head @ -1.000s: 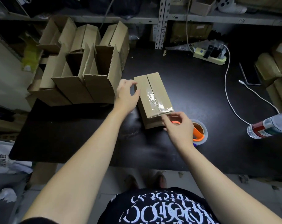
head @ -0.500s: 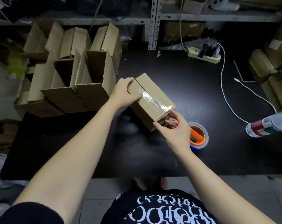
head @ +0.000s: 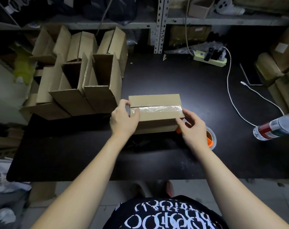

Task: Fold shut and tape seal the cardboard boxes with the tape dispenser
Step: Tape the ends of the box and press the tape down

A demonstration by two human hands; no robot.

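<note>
At the bottom of the frame both bare forearms reach forward over the near edge of the black table [head: 74, 154]. In the middle of the frame the left hand [head: 124, 119] grips the left end of the taped box [head: 155, 101], thumb lying on top at the end of the clear tape strip [head: 157, 109], fingers curled over the far edge. The right hand [head: 193, 128] holds the box's right near corner, fingers bent round it.

A second ago the seam points away from the person; half a second ago it lies on the diagonal; now it runs left to right across the frame. The box is being swung round between both hands, and the right hand now sits at the box's end instead of its near side. The top flaps lie shut with tape along the seam, so this box's top looks sealed; I judge the turn leads to pressing the tape ends down or moving the box off.

Just right of the right hand, partly hidden by it, the orange tape dispenser [head: 210, 141] rests on the table, untouched. Farther off, centre left to upper left, the open boxes [head: 94, 90] stand with flaps up, not yet folded.
</note>
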